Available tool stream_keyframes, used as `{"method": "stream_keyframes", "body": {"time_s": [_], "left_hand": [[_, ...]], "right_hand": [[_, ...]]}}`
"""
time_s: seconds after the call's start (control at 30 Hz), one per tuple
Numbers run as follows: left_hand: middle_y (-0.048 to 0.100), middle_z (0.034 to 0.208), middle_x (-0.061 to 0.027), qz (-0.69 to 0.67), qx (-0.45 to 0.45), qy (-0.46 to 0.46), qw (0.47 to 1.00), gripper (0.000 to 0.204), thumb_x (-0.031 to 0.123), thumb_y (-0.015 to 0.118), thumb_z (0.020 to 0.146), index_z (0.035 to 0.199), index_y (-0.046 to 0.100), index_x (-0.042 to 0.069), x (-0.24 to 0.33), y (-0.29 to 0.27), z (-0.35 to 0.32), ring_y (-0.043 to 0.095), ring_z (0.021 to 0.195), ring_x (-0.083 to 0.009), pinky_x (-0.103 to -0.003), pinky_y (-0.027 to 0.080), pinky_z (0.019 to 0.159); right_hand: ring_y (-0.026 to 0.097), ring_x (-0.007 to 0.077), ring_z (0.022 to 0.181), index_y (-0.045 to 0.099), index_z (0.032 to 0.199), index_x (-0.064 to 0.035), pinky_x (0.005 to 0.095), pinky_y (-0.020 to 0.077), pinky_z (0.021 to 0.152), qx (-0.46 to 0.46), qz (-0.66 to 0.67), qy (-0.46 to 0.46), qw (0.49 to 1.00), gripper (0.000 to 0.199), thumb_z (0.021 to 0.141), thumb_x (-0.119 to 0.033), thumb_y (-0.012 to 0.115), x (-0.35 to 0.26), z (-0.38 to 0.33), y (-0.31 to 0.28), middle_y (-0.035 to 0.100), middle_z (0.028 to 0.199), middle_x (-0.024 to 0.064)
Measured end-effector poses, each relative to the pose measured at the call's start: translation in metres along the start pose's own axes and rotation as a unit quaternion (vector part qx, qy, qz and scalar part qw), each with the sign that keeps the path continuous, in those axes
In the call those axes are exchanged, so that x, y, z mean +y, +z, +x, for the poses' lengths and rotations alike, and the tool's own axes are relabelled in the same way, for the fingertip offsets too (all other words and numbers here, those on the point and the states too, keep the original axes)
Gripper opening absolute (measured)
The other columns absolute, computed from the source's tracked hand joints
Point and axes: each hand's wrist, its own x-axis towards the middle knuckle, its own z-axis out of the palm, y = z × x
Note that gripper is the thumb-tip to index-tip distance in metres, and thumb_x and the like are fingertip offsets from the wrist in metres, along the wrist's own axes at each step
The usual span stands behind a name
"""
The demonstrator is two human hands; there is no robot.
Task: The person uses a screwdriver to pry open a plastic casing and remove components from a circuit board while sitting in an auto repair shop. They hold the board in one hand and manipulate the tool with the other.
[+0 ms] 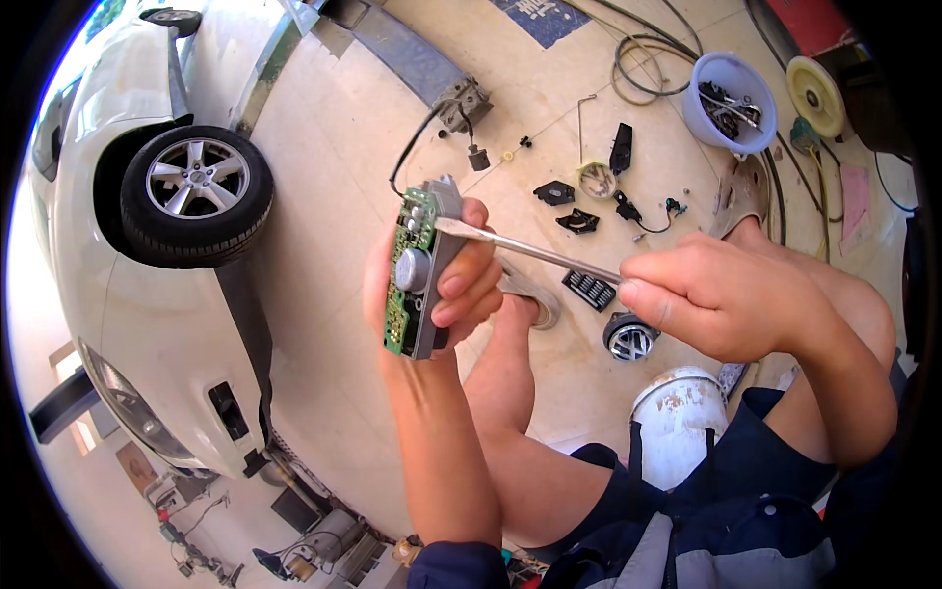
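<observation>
Head view, looking down on a seated person's two bare hands at frame centre. Left hand (pixel 432 285), forearm rising from the lower edge, holds a small grey module with a green circuit board (pixel 417 270) upright; the fingers are wrapped and clamped around its right side, thumb behind. Right hand (pixel 711 294), entering from the right, has its fingers closed together on the handle end of a metal tool (pixel 525 247) (a flat screwdriver-like blade), whose tip lies against the module's upper edge. Both hands sit above the person's bare knees and a white bucket (pixel 677 412). On the pale floor, upper centre, lie small black parts (pixel 579 221); a lavender bowl of hardware (pixel 731 103) stands upper right, beside a yellow disc (pixel 814 93). A blue rectangular floor marking (pixel 549 18) shows at the top edge. A white car (pixel 147 226) fills the left.
</observation>
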Motion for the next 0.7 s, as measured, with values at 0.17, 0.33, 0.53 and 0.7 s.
{"method": "stream_keyframes", "body": {"time_s": [0.17, 0.33, 0.53, 0.7], "left_hand": [[0.052, 0.069, -0.0111, -0.032, -0.029, 0.066, 0.997, 0.032, 0.019, 0.035, 0.1, 0.112, 0.048, -0.007, -0.005, 0.004, 0.008, 0.049, 0.046, -0.0166, -0.029, 0.035, 0.046], [0.056, 0.083, -0.0159, -0.177, -0.217, 0.098, 0.955, 0.036, 0.014, 0.038, 0.099, 0.122, 0.043, -0.012, -0.028, -0.002, 0.034, 0.057, 0.055, -0.0169, -0.027, 0.041, 0.047], [0.056, 0.086, -0.0244, -0.242, -0.171, 0.043, 0.954, 0.041, 0.02, 0.031, 0.101, 0.123, 0.041, -0.012, -0.053, 0.019, 0.038, 0.056, 0.044, -0.0224, -0.029, 0.04, 0.038], [0.055, 0.082, -0.0292, -0.232, -0.128, 0.009, 0.964, 0.047, 0.029, 0.024, 0.102, 0.121, 0.044, -0.009, -0.056, 0.022, 0.046, 0.054, 0.041, -0.0287, -0.034, 0.042, 0.032]], "right_hand": [[0.054, 0.0297, 0.054, 0.055, 0.081, 0.0001, 0.0379, 0.0434, 0.055, 0.037, 0.024, -0.047, 0.998, 0.037, 0.101, -0.027, 0.043, 0.006, 0.003, -0.001, 0.054, 0.061, 0.0149], [0.042, 0.0086, 0.037, 0.047, 0.076, -0.0063, 0.0228, 0.0351, 0.036, 0.127, 0.406, -0.028, 0.904, 0.038, 0.103, -0.032, 0.042, 0.002, 0.009, 0.008, 0.047, 0.055, 0.0019], [0.044, 0.007, 0.038, 0.046, 0.111, -0.0002, 0.0214, 0.0349, 0.037, 0.218, 0.448, -0.058, 0.865, 0.03, 0.098, -0.026, 0.056, -0.009, 0.026, 0.014, 0.055, 0.064, 0.003], [0.047, 0.0073, 0.036, 0.043, 0.122, 0.0009, 0.0221, 0.0352, 0.034, 0.22, 0.436, -0.032, 0.872, 0.038, 0.093, -0.015, 0.063, -0.016, 0.032, 0.007, 0.06, 0.069, 0.0067]]}}
